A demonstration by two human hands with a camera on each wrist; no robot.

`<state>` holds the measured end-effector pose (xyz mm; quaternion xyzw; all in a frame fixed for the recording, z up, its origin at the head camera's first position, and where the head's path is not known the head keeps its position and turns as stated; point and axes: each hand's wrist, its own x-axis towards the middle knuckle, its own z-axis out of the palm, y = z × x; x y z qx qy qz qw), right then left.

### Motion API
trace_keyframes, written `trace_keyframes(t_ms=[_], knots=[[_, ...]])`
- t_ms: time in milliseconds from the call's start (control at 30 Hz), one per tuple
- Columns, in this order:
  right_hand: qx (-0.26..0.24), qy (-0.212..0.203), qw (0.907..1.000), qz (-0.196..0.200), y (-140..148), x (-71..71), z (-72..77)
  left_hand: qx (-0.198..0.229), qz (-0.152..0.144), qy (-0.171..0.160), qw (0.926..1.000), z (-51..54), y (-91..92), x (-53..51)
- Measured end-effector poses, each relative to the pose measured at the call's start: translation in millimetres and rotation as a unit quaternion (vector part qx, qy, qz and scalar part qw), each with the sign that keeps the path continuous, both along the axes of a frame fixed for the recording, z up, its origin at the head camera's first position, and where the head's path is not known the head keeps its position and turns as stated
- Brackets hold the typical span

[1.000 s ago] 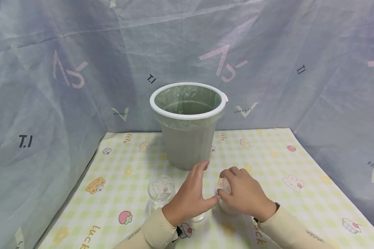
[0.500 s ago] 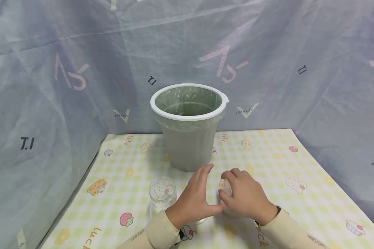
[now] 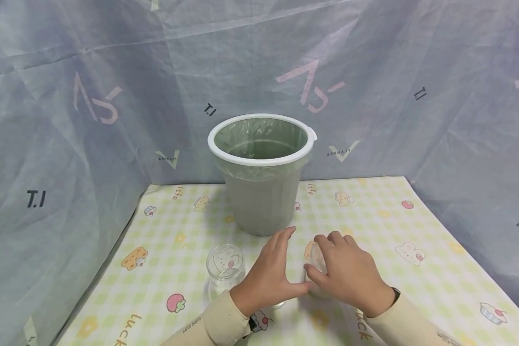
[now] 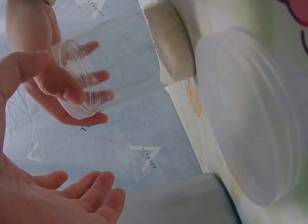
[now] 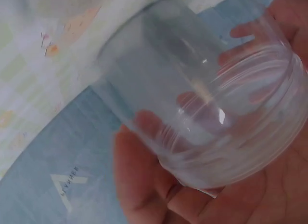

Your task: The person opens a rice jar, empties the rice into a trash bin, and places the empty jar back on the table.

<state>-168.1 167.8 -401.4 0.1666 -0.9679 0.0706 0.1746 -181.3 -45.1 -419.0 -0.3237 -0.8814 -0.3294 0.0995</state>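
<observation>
My right hand [image 3: 348,274] curls round the threaded neck of a clear jar [image 3: 316,274] standing on the table. In the left wrist view a grey-beige mass [image 4: 169,41] fills the jar's bottom. The right wrist view shows the jar's clear wall close to the palm. My left hand [image 3: 270,276] is held beside that jar, thumb and fingers spread apart, with nothing in its grasp. A second clear jar [image 3: 225,262] stands to its left. Mostly hidden below the left hand is a round, translucent lid-like piece [image 4: 250,118], large in the left wrist view.
Behind the hands stands a grey bin [image 3: 261,202] with a white rim and a green liner bag. A checked, cartoon-printed cloth [image 3: 155,278] covers the table. Grey-blue printed sheeting [image 3: 155,86] hangs at the back and both sides.
Over the second, my left hand has shifted slightly right, toward the held jar. My right hand's knuckles and wrist have turned a little to the right while it keeps the jar.
</observation>
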Motion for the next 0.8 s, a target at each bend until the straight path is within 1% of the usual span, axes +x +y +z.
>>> trace_keyframes(t_ms=[100,200,267,433,600,700,800], knots=[[0.012,0.012,0.9998,0.006,3,1.5,3.2,0.004,0.001,-0.015,0.9999,1.7,-0.6,0.7],[0.005,0.008,0.9999,0.009,6,2.1,6.7,0.007,-0.001,-0.033,0.9994,3.8,-1.1,1.6],[-0.007,0.005,0.9999,0.009,9,2.3,9.5,0.007,-0.003,-0.037,0.9993,4.8,-1.1,2.0],[-0.046,0.009,0.9989,0.008,13,1.5,17.5,-0.001,-0.004,-0.025,0.9997,5.9,-1.6,2.2],[-0.079,0.019,0.9966,0.012,17,-0.1,28.1,-0.004,-0.002,-0.031,0.9995,5.6,-1.9,2.3],[-0.098,0.024,0.9947,0.019,17,-0.6,33.6,-0.004,0.003,-0.022,0.9997,5.6,-1.8,1.9],[-0.125,0.020,0.9914,0.032,17,0.3,37.4,-0.004,0.007,-0.011,0.9999,6.1,-1.7,2.1]])
